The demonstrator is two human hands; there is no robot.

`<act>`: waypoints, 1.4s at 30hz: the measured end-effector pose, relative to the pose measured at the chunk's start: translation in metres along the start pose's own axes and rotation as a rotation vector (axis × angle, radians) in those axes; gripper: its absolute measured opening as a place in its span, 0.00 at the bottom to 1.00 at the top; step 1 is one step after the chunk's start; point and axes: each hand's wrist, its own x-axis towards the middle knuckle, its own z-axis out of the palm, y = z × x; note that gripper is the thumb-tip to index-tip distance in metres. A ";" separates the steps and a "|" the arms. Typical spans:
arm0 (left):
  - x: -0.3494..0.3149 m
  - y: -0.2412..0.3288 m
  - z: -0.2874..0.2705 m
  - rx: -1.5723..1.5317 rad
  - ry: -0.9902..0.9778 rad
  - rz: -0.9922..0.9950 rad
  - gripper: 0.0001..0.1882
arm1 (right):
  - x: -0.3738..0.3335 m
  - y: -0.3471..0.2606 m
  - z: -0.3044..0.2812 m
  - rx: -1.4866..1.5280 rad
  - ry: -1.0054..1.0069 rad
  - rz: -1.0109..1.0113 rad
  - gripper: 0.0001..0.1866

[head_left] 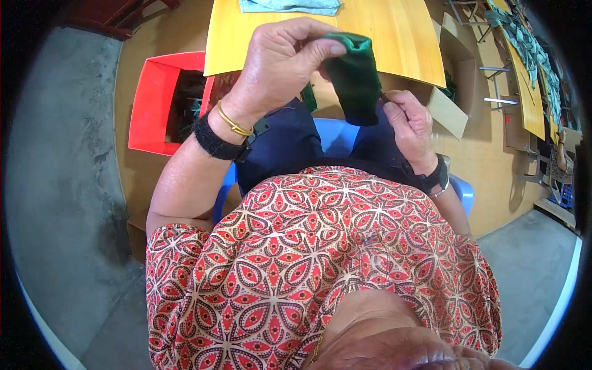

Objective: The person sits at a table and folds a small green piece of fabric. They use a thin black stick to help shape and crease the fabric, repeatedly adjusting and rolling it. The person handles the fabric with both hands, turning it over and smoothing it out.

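A dark green velvet-like fabric piece (354,83), narrow and folded at its top edge, hangs in front of the table over my lap. My left hand (285,57) pinches its upper left corner between thumb and fingers. By the lower right edge of the fabric is my right hand (410,126), its thumb and fingers closed. A small dark tip shows between those fingers, touching or nearly touching the fabric; its kind cannot be made out. More green fabric (309,97) shows below my left hand, partly hidden.
A yellow table (394,37) stands ahead, with folded light blue cloth (290,5) at its far side. To the left is a red box (150,102) with dark contents; to the right, an open cardboard box (457,52). Another table (524,92) bears green fabric strips; a person's arm (562,151) shows far right.
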 end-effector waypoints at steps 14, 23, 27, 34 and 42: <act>-0.007 -0.002 0.015 -0.046 -0.090 -0.023 0.11 | -0.003 0.002 0.005 0.125 0.000 0.058 0.04; -0.011 0.007 0.023 -0.009 -0.097 -0.058 0.09 | 0.002 -0.003 0.011 0.752 -0.145 0.221 0.06; -0.009 0.006 0.024 -0.368 -0.030 -0.076 0.10 | 0.004 -0.003 0.010 0.585 -0.108 0.198 0.06; -0.009 0.005 0.016 -0.273 0.003 -0.076 0.11 | -0.005 -0.001 0.000 0.014 -0.039 0.074 0.05; -0.009 0.007 0.018 -0.166 -0.082 -0.078 0.09 | -0.002 -0.005 0.005 0.015 -0.015 -0.016 0.04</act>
